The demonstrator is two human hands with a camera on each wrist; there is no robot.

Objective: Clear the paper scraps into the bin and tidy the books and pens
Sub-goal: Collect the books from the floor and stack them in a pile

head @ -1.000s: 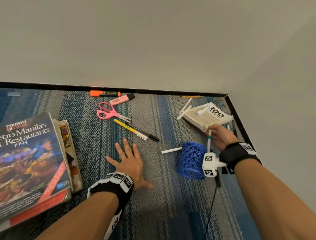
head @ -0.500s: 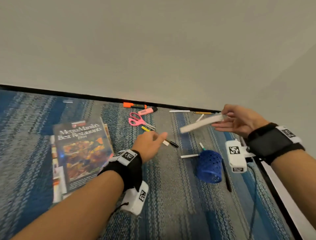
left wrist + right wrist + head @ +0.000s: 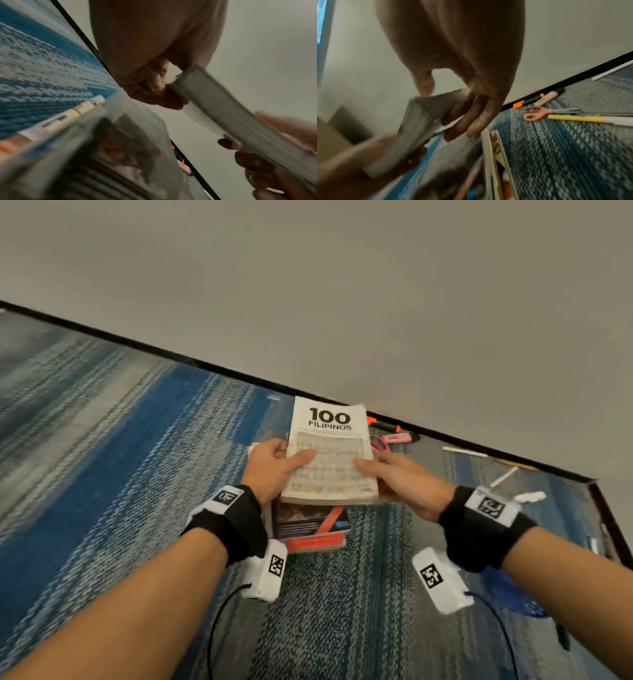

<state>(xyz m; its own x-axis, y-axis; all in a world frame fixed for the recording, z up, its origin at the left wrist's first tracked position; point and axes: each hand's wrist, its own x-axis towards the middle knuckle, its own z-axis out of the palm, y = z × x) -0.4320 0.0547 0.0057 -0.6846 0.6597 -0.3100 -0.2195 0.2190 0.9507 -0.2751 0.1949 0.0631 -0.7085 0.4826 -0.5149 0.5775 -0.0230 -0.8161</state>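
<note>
The "100 Filipinos" book (image 3: 330, 453) is held just over the book stack (image 3: 311, 530) on the carpet (image 3: 102, 460). Highlighters (image 3: 394, 433) and scissors (image 3: 537, 113) lie by the wall behind. Left hand (image 3: 272, 470) and right hand (image 3: 404, 482) each grip a side edge, thumbs on top.

Blue-and-grey striped carpet (image 3: 102, 460) meets a plain grey wall (image 3: 342, 285) at a black skirting (image 3: 191, 361).

We're seeing a matt, worn paper cover on the "100 Filipinos" book (image 3: 330, 453), glossy covers on the book stack (image 3: 310, 529) at 6 o'clock under it, rough woven carpet (image 3: 120, 446), smooth plastic-looking highlighters (image 3: 394, 433).
</note>
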